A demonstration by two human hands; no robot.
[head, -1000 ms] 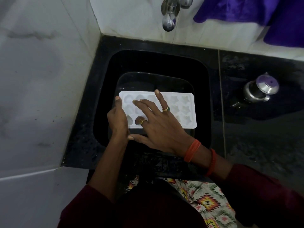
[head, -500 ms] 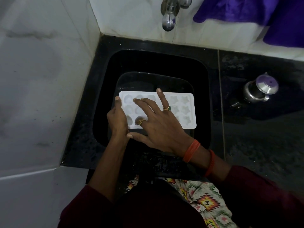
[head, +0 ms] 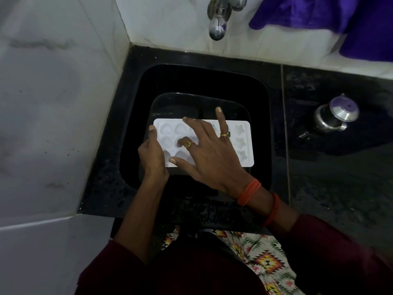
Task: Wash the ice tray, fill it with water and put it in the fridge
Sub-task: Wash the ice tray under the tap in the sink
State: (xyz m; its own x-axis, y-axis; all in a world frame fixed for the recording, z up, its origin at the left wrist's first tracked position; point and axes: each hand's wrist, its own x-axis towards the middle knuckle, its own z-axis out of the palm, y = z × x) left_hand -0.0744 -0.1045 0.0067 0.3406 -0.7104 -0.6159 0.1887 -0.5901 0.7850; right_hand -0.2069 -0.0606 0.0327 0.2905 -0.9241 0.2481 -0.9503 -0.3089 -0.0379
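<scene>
1. The ice tray (head: 244, 143) was a white rectangle with rounded corners and a flat rim. It carried three rows of moulded hollows, heart-shaped at its left end and star-shaped at its right end.
2. The tray lay level inside the black sink (head: 191, 79), long side running left to right, above a dark dish (head: 191, 103) in the basin. It sat nearer the person than the tap (head: 217, 28) on the tiled wall.
3. The left hand (head: 152, 154) held the tray's left short edge. Its grip was closed on the rim, with the thumb (head: 152, 130) on top; the fingers beneath were hidden.
4. The right hand (head: 210, 154) lay over the tray's middle with a wide, spread grip that clasped nothing. One ringed finger dipped into a hollow, while another finger (head: 220, 120) pointed past the far rim.
5. On the dark tabletop (head: 340, 184) to the right of the sink stood a steel pot (head: 333, 116) with a lid. A purple cloth (head: 340, 18) hung above it.
</scene>
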